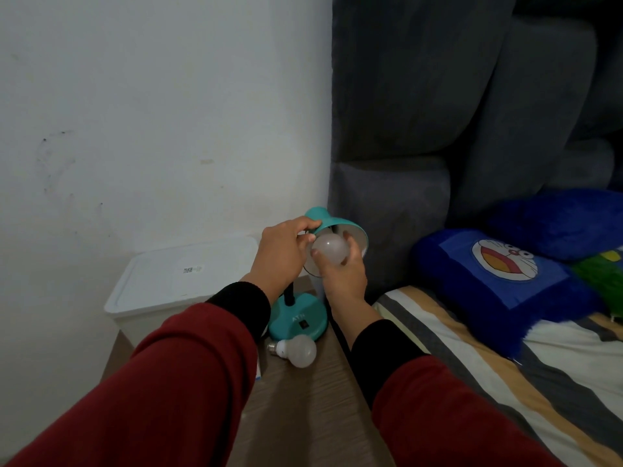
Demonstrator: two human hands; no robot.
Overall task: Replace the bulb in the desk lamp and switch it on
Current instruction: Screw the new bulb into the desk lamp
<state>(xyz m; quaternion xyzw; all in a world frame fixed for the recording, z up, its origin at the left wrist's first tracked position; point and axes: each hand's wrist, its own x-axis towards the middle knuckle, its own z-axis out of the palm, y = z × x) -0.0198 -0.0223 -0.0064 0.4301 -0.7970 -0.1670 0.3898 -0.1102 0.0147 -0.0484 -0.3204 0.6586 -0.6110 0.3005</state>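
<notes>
The left hand (pixel 281 252) pinches the back of the teal shade (pixel 340 227), fingers closed on its narrow end, steadying it. The right hand (pixel 340 274) has its fingers clamped around a frosted bulb (pixel 329 248) at the shade's mouth; its base is hidden, so I cannot tell whether it is threaded in the socket or free. A 2nd bulb (pixel 296 350) lies on the wooden table (pixel 303 399), at 7 o'clock from the lamp base (pixel 298 320) and just beside it, metal cap toward 10 o'clock and globe toward 4 o'clock, so its long axis runs roughly along that line. The held bulb's axis appears to follow the shade's, globe facing down toward the camera at about 6 o'clock, cap up into the shade near 12 o'clock. The main risk, as I judge it, is cross-threading: if the bulb is tilted off the socket axis while turned, it could jam or seat badly. The smooth globe could also slip from the fingers, and the loose bulb, being round, could roll off the table edge if a sleeve (pixel 188 382) brushes it. Too much twist could pull the shade out of the left hand's pinch. The switch on the base (pixel 304 323) shows no light yet.
</notes>
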